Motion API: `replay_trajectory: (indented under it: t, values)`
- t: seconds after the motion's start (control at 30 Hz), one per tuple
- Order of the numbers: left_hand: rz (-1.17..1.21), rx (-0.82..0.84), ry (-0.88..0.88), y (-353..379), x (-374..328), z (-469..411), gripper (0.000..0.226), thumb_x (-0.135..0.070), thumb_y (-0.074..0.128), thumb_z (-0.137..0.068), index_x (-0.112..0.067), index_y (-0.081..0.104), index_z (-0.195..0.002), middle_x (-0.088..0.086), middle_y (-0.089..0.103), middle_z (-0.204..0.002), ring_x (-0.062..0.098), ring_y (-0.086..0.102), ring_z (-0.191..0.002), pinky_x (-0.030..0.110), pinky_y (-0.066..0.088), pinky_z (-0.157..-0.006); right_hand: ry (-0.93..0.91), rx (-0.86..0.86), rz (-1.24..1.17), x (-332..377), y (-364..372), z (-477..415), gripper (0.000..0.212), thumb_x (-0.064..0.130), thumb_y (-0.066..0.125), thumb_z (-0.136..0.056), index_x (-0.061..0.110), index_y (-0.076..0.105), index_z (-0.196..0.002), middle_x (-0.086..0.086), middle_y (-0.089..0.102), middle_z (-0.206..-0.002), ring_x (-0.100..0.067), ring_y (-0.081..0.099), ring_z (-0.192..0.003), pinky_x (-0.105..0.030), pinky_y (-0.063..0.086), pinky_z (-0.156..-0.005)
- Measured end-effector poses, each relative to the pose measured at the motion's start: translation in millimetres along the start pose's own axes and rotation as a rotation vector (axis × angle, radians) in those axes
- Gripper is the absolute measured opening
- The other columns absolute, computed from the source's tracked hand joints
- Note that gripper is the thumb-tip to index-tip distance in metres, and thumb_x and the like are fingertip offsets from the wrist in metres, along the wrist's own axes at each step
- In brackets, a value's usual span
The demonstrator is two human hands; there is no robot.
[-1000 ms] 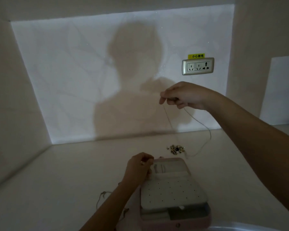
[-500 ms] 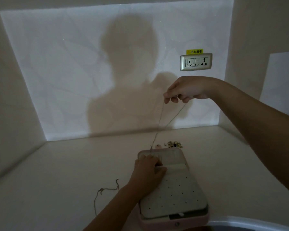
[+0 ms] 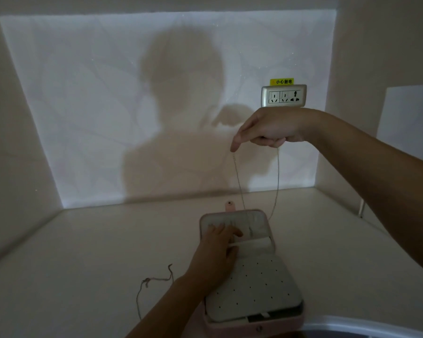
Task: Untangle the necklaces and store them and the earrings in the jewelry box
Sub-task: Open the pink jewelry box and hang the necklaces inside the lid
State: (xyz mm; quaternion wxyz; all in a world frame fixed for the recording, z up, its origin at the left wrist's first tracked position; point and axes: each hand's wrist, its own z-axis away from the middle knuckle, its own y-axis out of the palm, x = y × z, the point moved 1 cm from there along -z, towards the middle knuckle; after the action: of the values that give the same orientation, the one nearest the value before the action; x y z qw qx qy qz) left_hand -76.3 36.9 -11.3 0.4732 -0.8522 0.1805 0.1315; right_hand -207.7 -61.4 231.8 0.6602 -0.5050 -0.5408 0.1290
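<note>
Right hand (image 3: 266, 132) grips the chain (image 3: 278, 172) aloft; 2 strands hang to the lid (image 3: 257, 215) of the open box (image 3: 230, 329). Left hand (image 3: 220, 245) presses flat, fingers straight, on the lid pocket. Lower slowly, with the strands apart, and feed the loop in. Panel (image 3: 254, 284) looks bare. Second chain (image 3: 154, 280) lies left of the box.

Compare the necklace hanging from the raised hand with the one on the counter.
The hanging necklace drops in two strands from the right hand to the jewelry box; the counter necklace lies slack, untouched. The hanging necklace looks grey, the counter necklace pinkish. Both are thin.
</note>
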Motion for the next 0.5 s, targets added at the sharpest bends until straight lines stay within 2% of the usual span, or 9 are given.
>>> replay_trajectory:
  t: [0.1,0.23,0.37,0.5]
  values:
    - [-0.036,-0.031,0.039,-0.9,-1.8,-0.4,0.013,-0.021,0.051,-0.09,-0.023,0.057,-0.101,-0.014,0.043,-0.093,0.006,0.035,-0.088,0.011,0.028,-0.069,0.032,0.003,0.097,-2.8,1.7,2.1,0.02,0.022,0.057,-0.093,0.013,0.075,-0.092,0.002,0.029,-0.045,-0.011,0.02,-0.04,-0.024,0.017,-0.043]
    - [-0.041,-0.062,0.048,-2.1,-1.9,0.6,0.008,-0.02,0.054,-0.089,-0.019,0.059,-0.095,-0.013,0.042,-0.091,0.006,0.035,-0.087,0.007,0.029,-0.073,0.028,-0.036,0.106,-2.9,3.3,1.0,0.019,0.023,0.059,-0.092,0.013,0.075,-0.09,0.001,0.031,-0.045,-0.011,0.022,-0.041,-0.023,0.019,-0.044]
    - [-0.044,-0.072,0.044,-3.1,-3.0,1.6,0.005,-0.021,0.055,-0.088,-0.019,0.058,-0.092,-0.013,0.042,-0.089,0.008,0.036,-0.087,0.008,0.028,-0.072,0.008,-0.049,0.14,0.0,2.1,-0.2,0.02,0.026,0.061,-0.09,0.012,0.075,-0.091,-0.002,0.047,-0.058,-0.005,0.033,-0.042,-0.018,0.025,-0.045]
    - [-0.051,-0.089,0.056,-3.6,-4.4,2.5,0.006,-0.022,0.055,-0.088,-0.02,0.059,-0.092,-0.012,0.044,-0.09,0.006,0.035,-0.086,0.006,0.027,-0.076,-0.006,-0.048,0.188,-4.1,3.8,-4.4,0.021,0.023,0.055,-0.094,0.013,0.072,-0.087,0.001,0.055,-0.068,-0.004,0.034,-0.045,-0.013,0.033,-0.044]
